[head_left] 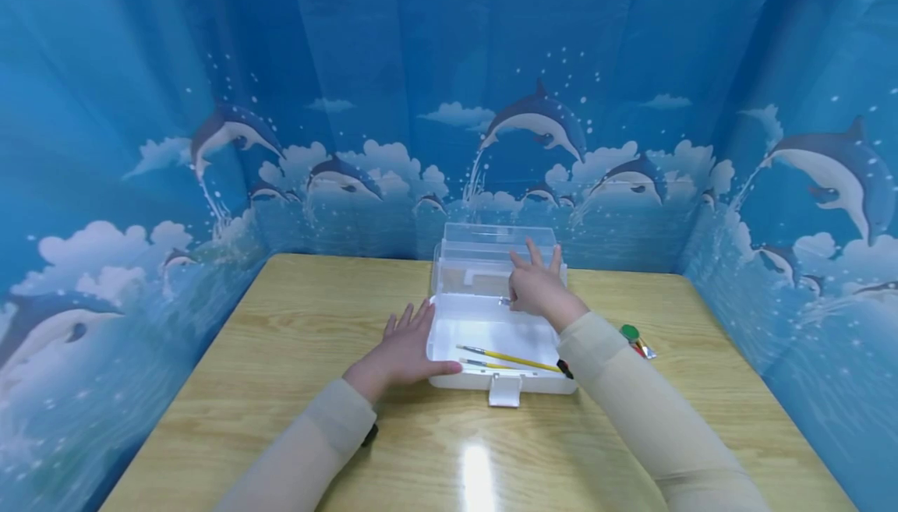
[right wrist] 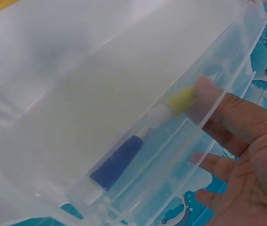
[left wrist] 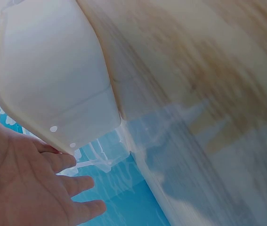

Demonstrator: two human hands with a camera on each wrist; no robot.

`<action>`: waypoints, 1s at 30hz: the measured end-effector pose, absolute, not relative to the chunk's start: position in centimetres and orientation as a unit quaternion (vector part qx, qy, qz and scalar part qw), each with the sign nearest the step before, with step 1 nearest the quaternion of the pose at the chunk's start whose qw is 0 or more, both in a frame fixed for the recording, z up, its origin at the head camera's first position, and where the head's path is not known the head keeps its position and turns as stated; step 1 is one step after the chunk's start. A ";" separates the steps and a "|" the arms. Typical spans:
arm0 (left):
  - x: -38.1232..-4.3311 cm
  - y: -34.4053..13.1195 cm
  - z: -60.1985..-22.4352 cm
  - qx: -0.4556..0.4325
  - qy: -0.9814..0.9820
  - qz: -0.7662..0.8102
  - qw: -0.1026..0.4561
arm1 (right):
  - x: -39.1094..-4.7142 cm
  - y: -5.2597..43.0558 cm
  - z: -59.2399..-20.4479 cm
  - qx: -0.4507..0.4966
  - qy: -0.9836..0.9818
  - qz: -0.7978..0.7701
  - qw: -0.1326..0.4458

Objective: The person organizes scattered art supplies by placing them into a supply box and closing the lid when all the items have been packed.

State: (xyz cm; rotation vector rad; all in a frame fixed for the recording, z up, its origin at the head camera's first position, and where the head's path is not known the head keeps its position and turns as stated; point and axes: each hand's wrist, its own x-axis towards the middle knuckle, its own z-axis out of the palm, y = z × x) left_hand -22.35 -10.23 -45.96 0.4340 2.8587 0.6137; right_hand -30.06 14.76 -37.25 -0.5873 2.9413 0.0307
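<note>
A white plastic box [head_left: 491, 317] lies on the table with its clear lid [head_left: 500, 235] tipped back. My left hand [head_left: 403, 344] rests along the box's left side, fingers spread and thumb over the front rim; the left wrist view shows its fingertips at the white wall [left wrist: 53, 75]. Inside the lid's clear trough [right wrist: 157, 155], my right hand [right wrist: 251, 136] pinches a small yellow-banded paint tube [right wrist: 180, 101] between thumb and forefinger, other fingers apart. A blue-banded tube [right wrist: 117, 162] lies end to end with it. Yellow paintbrushes [head_left: 508, 357] lie in the box near its front.
Right of the box, partly behind my right sleeve [head_left: 631, 395], sit a green-lidded item [head_left: 629, 333] and small tubes with a silvery end [head_left: 648, 352]. A white latch [head_left: 504, 391] hangs off the box's front. Dolphin-print curtains [head_left: 421, 68] stand around the wooden table [head_left: 316, 301].
</note>
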 end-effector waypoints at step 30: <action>-22.0 -10.3 -45.7 0.152 0.962 0.206 0.092 | -29.5 16.1 -35.8 -0.187 0.981 -0.027 0.031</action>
